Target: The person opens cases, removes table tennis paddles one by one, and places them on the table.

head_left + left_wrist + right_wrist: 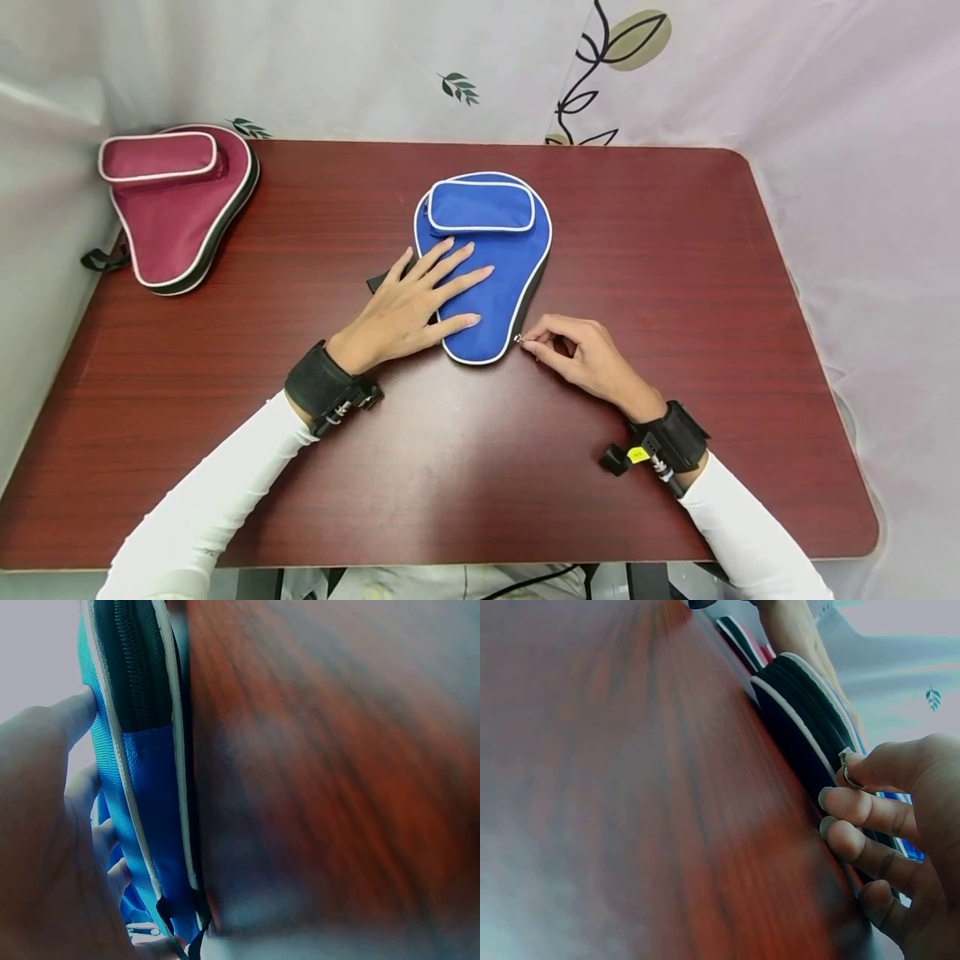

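A blue paddle-shaped zip case point(487, 292) with white piping and a small front pocket point(482, 207) lies flat on the table. My left hand point(408, 312) rests on its face, fingers spread and straight. At the case's lower right edge, my right hand point(581, 350) pinches the metal zipper pull point(517, 338) between thumb and forefinger. In the right wrist view the zipper pull point(847, 769) sits against the dark side band point(810, 705). From the left wrist, the black zipper point(133, 667) along the other side looks closed, ending at a blue panel point(156, 795).
A dark red case point(183, 212) of the same shape lies at the table's far left corner, its black strap point(105, 260) over the edge. The brown wooden table point(675, 250) meets pale curtains point(337, 67) at the back and sides.
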### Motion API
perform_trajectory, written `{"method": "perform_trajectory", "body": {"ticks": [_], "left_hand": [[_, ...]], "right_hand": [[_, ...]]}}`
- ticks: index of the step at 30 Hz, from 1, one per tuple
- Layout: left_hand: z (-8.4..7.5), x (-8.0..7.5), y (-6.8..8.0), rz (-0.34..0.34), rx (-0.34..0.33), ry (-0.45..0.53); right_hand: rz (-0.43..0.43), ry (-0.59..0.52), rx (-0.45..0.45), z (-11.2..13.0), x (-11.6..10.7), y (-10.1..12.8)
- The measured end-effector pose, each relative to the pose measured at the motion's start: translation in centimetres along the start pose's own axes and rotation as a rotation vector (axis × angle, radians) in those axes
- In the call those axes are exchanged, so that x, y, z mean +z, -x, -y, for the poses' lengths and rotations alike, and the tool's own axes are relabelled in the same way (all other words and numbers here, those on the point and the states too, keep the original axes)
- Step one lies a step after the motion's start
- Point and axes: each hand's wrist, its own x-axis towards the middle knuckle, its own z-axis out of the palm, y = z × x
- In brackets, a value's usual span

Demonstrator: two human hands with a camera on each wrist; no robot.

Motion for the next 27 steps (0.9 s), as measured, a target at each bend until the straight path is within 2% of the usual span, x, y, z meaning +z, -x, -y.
{"method": "perform_trajectory", "body": {"ticks": [9, 19, 22, 27], "left_hand": [[0.1, 0.3, 0.3, -0.004, -0.001, 0.002], [0.2, 0.2, 0.4, -0.009, -0.010, -0.004], [0.1, 0.1, 0.5, -0.013, -0.010, -0.005], [0.1, 0.1, 0.5, -0.020, -0.010, -0.004]], "right_hand": [[0.019, -0.032, 0.015, 0.7, 1.1, 0.8], [0.054, -0.054, 0.004, 2.9, 3.2, 1.1], [0.027, -0.046, -0.014, 3.6, 4.1, 1.2], [-0.065, -0.036, -0.047, 4.8, 5.9, 1.3]]}}
